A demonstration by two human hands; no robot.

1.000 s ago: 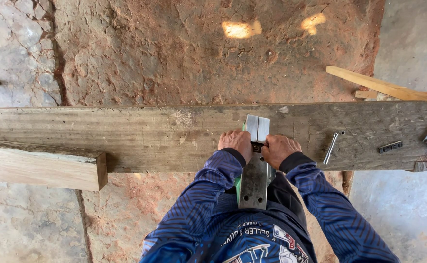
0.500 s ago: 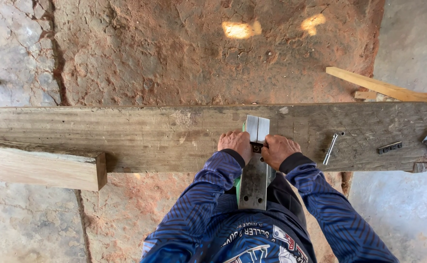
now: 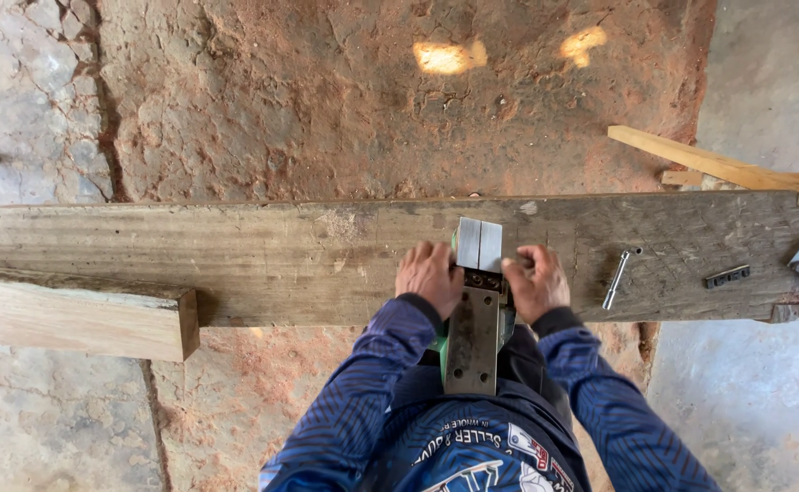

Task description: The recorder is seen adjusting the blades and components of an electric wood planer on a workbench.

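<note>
An upturned electric planer with a grey metal sole and green body (image 3: pixel 474 319) is seen lying across the near edge of a long weathered wooden plank (image 3: pixel 263 260), its front end on the wood. It is flanked by the left hand (image 3: pixel 430 276) and the right hand (image 3: pixel 535 281), both pressed against its sides with fingers curled; whether anything small is pinched cannot be told. A slim metal spanner (image 3: pixel 617 279) and a small dark bar (image 3: pixel 726 276) lie on the plank to the right, well apart from the hands. A pale squared timber (image 3: pixel 76 319) lies to the left against the plank's near edge.
</note>
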